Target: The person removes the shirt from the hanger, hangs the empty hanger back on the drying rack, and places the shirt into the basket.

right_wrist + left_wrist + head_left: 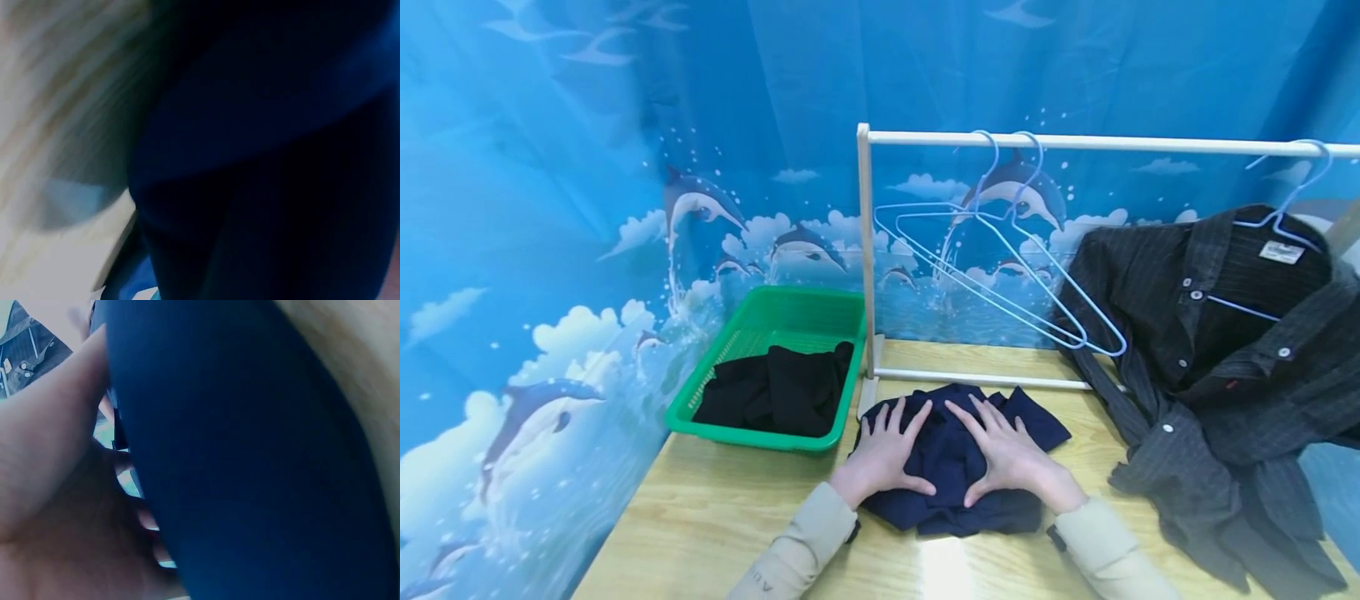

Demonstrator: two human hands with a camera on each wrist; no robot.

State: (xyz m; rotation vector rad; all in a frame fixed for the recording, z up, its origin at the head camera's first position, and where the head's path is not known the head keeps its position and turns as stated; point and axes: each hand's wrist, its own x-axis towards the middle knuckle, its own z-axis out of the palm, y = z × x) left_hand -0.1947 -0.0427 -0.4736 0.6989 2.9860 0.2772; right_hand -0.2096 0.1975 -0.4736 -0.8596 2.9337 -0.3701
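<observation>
A crumpled navy blue garment point(947, 454) lies bunched on the wooden table in front of the rack. My left hand point(887, 450) rests on its left side with the fingers spread. On the other side my right hand point(1003, 450) lies over the cloth, its fingers spread too and its thumb pointing towards the left thumb. In the left wrist view the left hand point(69, 487) is against the dark blue cloth point(250, 456). Folds of the same cloth point(250, 137) fill most of the right wrist view.
A green basket point(760, 442) with black clothing point(775, 392) stands at the left. Behind the garment rises a white rack point(1075, 142) with two bare blue hangers point(1030, 275). At the right a dark striped shirt point(1240, 358) hangs on another hanger, its lower part trailing over the table point(700, 517).
</observation>
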